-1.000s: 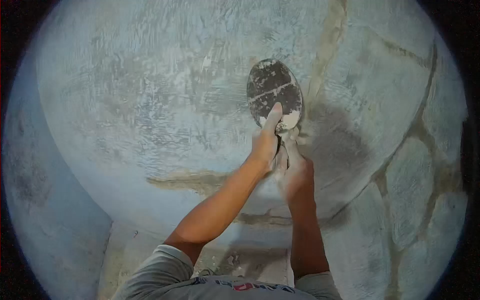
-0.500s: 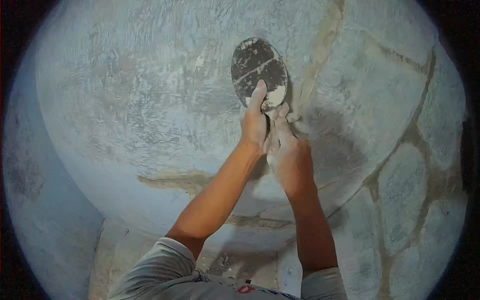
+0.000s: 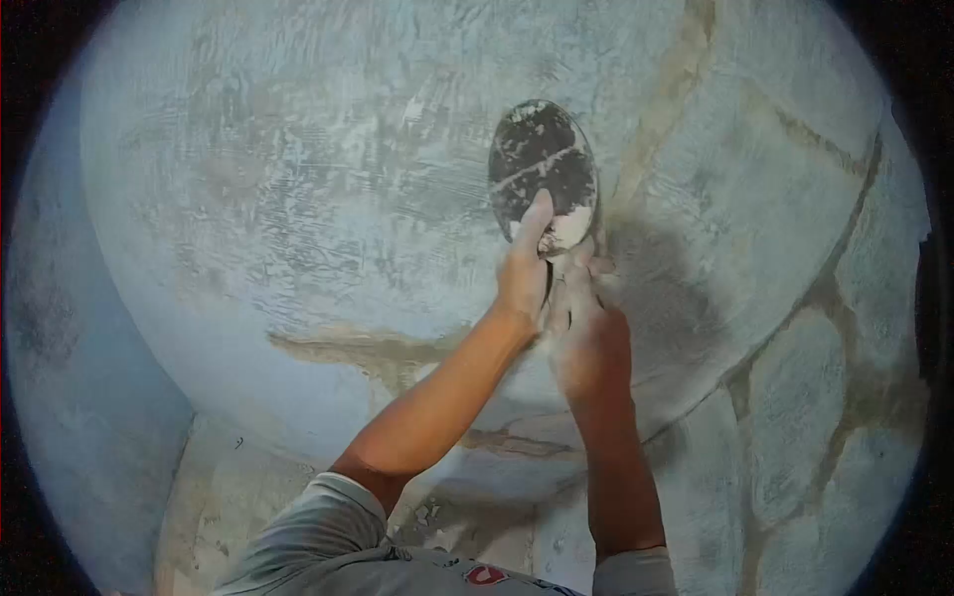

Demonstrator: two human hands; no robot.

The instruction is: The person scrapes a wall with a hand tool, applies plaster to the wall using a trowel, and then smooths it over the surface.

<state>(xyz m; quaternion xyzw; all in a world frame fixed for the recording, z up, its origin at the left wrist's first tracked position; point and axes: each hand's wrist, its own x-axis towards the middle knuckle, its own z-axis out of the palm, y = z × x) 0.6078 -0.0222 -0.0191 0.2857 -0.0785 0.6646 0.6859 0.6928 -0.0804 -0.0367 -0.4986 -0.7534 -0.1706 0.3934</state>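
The dark oval plate (image 3: 546, 159) is in front of the pale curved surface (image 3: 209, 209); whether they touch cannot be told. The grip of the left hand (image 3: 524, 273) is closed on the lower end of this plate, with the thumb across its face, which hides a part of it. The right hand (image 3: 588, 328) is just below the plate, fingers bent; what its grip holds cannot be told. A brown streak (image 3: 671, 94) runs above and to the right of the plate, a dark patch (image 3: 666, 288) lies to its lower right, and a brown crack (image 3: 348, 347) to its lower left, partly behind the left forearm (image 3: 437, 407).
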